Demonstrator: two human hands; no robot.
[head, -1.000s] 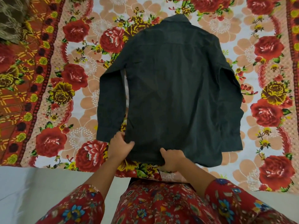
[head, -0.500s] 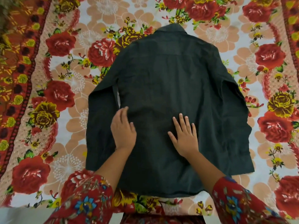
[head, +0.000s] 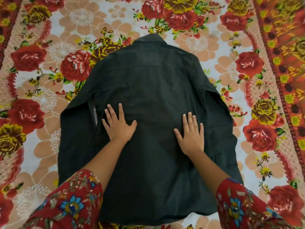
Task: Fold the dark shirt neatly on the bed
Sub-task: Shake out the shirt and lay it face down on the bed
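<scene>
On the dark shirt (head: 148, 96), left hand (head: 118, 125) and right hand (head: 191, 134) flat, fingers straight, palms down.

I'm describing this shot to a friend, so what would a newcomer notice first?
The dark shirt lies spread in the middle of the frame, collar far from the person, sleeves down its sides. The left hand and right hand press flat on its middle, fingers straight. Under it all, a bedsheet of big red roses fills the frame.
</scene>
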